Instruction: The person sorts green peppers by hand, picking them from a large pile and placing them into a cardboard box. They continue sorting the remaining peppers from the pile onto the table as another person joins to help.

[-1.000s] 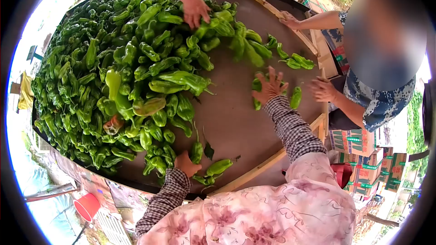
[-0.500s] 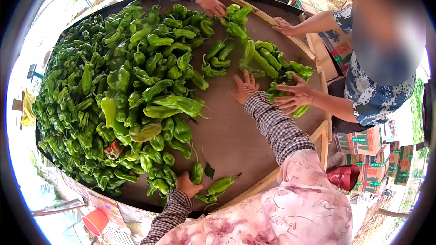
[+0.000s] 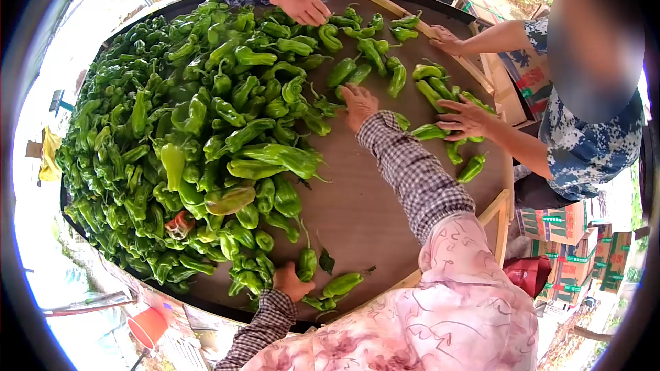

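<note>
A large heap of green peppers (image 3: pixel 206 124) covers the left of the brown table (image 3: pixel 364 199). My right hand (image 3: pixel 360 107) reaches across to the heap's right edge, fingers apart, touching or just beside a few peppers. Near the front edge, my left hand (image 3: pixel 293 283) rests low on the table beside a single green pepper (image 3: pixel 307 264), thumb apart from the partly hidden fingers. A few more peppers (image 3: pixel 342 284) lie just right of it, and a dark leaf (image 3: pixel 326 261) is close by. A reddish, spoiled-looking pepper (image 3: pixel 180 225) sits in the heap.
A co-worker's hand (image 3: pixel 462 121) is over peppers at the right; their other hand (image 3: pixel 447 41) is at the wooden edge strip (image 3: pixel 392 5). Another person's hand (image 3: pixel 301 4) hovers at the far side. Cartons (image 3: pixel 564 254) and a red bucket (image 3: pixel 147 328) stand beyond the table.
My right hand has moved left toward the heap. Peppers at the far right are more spread out. The far person's hand has lifted off the peppers; my left hand stays by the same pepper.
</note>
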A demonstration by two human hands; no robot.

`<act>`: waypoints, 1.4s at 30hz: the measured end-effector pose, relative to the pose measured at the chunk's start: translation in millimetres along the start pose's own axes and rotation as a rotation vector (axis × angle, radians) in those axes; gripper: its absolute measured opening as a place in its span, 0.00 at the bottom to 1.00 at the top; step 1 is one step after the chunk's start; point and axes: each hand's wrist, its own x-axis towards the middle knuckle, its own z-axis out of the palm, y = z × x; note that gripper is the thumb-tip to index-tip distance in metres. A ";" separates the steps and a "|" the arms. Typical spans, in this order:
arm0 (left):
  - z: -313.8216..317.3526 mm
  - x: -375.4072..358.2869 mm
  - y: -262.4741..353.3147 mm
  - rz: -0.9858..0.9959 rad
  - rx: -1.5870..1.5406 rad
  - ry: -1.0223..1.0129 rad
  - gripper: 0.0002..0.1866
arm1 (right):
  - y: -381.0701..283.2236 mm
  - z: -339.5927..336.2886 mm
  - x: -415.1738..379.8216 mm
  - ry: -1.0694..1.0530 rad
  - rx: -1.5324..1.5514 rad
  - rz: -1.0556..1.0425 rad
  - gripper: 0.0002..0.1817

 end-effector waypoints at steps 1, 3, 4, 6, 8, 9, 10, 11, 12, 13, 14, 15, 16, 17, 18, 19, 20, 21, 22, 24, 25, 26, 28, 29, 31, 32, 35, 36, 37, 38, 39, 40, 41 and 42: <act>1.3 0.4 -1.2 0.019 -0.002 0.017 0.32 | -7.0 -7.3 1.8 0.000 0.004 -0.003 0.32; 1.2 1.2 -2.4 0.017 -0.008 0.015 0.32 | -24.5 -37.1 3.3 -0.277 0.041 0.141 0.37; 1.4 1.0 -2.7 0.020 -0.015 0.007 0.31 | -23.7 -37.4 10.5 -0.322 0.039 0.179 0.38; 1.8 0.1 -2.2 0.019 0.000 0.014 0.32 | -17.5 -39.7 9.5 -0.430 0.039 0.159 0.38; 2.2 -1.5 -1.3 0.025 0.015 0.021 0.32 | -15.8 -42.9 0.3 -0.480 0.042 0.162 0.36; 2.0 -1.7 -1.6 0.049 -0.004 0.044 0.32 | -11.5 -35.8 -8.2 -0.478 0.037 0.161 0.36; 1.9 -2.1 -2.4 0.072 -0.022 0.067 0.32 | -4.4 -25.2 -18.2 -0.385 0.049 0.176 0.37; 4.2 -1.0 -4.9 0.075 -0.025 0.067 0.32 | 2.9 -19.1 -28.3 -0.294 0.060 0.190 0.39; 8.8 0.9 -8.5 0.111 -0.028 0.116 0.32 | 14.5 -15.2 -38.3 -0.237 0.089 0.186 0.37; 10.8 -0.8 -8.7 0.148 -0.031 0.161 0.32 | 26.0 -13.8 -48.5 -0.242 0.085 0.190 0.37; 12.7 -2.1 -8.7 0.151 -0.035 0.156 0.32 | 38.5 -13.4 -57.8 -0.135 0.061 0.251 0.38; 8.7 -3.2 -4.6 0.103 -0.034 0.120 0.32 | 49.9 -16.9 -64.4 -0.025 0.038 0.308 0.40; 5.7 -3.4 -2.5 0.055 -0.032 0.086 0.32 | 62.5 -21.6 -68.5 -0.024 0.035 0.308 0.40; 6.8 -3.1 -3.9 0.055 -0.032 0.085 0.32 | 73.8 -27.3 -72.1 0.031 0.046 0.401 0.40; 8.5 -2.2 -5.6 0.090 -0.041 0.111 0.32 | 79.7 -34.2 -74.0 0.086 0.057 0.492 0.40; 10.0 -2.2 -7.0 0.121 -0.051 0.136 0.32 | 83.9 -39.1 -73.6 0.082 0.057 0.488 0.40; 8.6 -3.2 -5.4 0.115 -0.054 0.137 0.32 | 84.4 -46.3 -72.0 0.146 0.081 0.537 0.39; 6.6 -2.9 -3.1 0.089 -0.052 0.112 0.32 | 83.7 -50.8 -69.3 0.210 0.107 0.585 0.37; 4.8 -4.1 -2.0 0.064 -0.049 0.086 0.32 | 83.7 -51.1 -65.8 0.255 0.112 0.540 0.35; 2.0 -6.8 -0.5 0.089 -0.041 0.116 0.32 | 73.5 -37.3 -61.5 0.314 0.330 0.373 0.33; 2.4 -7.1 1.6 0.117 -0.034 0.143 0.32 | 66.1 -30.7 -62.8 0.371 0.539 0.201 0.32; 4.2 -5.2 0.5 0.133 -0.024 0.131 0.32 | 53.3 -23.3 -65.6 0.303 0.451 0.102 0.31; 6.2 0.1 -6.0 0.144 -0.083 0.088 0.33 | 23.0 -1.0 -71.9 0.104 0.375 -0.001 0.30; 3.5 -1.4 -2.0 0.151 -0.076 0.083 0.33 | 10.0 11.8 -74.5 -0.028 0.389 -0.007 0.31; -3.8 -8.2 7.0 0.054 -0.049 0.086 0.33 | -21.1 9.1 -80.7 -0.141 0.559 0.043 0.32; -3.1 -7.0 5.7 0.055 -0.044 0.084 0.33 | -33.3 -0.4 -77.1 -0.139 0.562 0.048 0.32; 0.6 -4.1 3.4 0.067 -0.053 0.078 0.34 | -56.1 -9.9 -61.5 -0.136 0.554 0.179 0.33; 0.4 -4.2 4.0 0.072 -0.060 0.072 0.34 | -59.1 -1.8 -51.6 -0.070 0.501 0.172 0.33; -0.3 -4.6 3.7 0.076 -0.066 0.067 0.35 | -61.3 3.5 -42.7 -0.003 0.451 0.165 0.32; 2.0 -3.1 0.4 0.076 -0.061 0.070 0.35 | -67.0 -3.4 -35.6 0.000 0.455 0.166 0.32; 6.4 0.4 -4.9 0.091 -0.073 0.073 0.34 | -72.3 -10.9 -27.4 -0.170 0.438 0.210 0.31; 6.2 1.1 -5.7 0.105 -0.087 0.076 0.34 | -74.2 -15.9 -20.5 -0.341 0.417 0.251 0.30; 6.2 1.8 -6.8 0.104 -0.086 0.078 0.34 | -72.0 -15.4 -13.9 -0.340 0.419 0.249 0.30; 7.6 2.0 -7.6 0.104 -0.090 0.073 0.33 | -69.9 -15.5 -8.8 -0.380 0.401 0.264 0.28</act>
